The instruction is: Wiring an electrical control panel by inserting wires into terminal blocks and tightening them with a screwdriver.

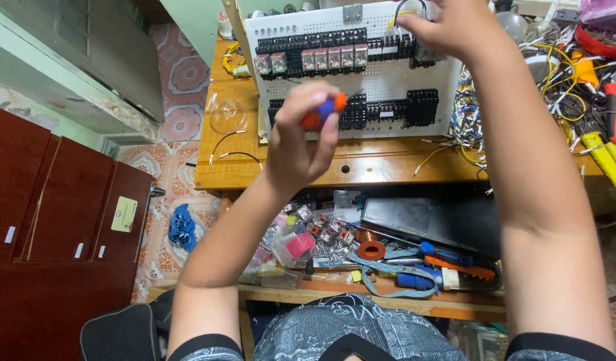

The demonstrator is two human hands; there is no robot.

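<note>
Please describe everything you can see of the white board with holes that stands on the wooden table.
The white board is perforated and stands nearly upright on the wooden table. Two rows of black blocks cross it; the upper row carries several clear boxes. Yellow and black wires loop at its top, where the right hand touches them. The left hand is in front.

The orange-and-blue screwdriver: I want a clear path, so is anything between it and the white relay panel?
Nothing visible. The left hand holds the orange-and-blue screwdriver up in open air before the white relay panel; the right hand works at its top edge.
</note>
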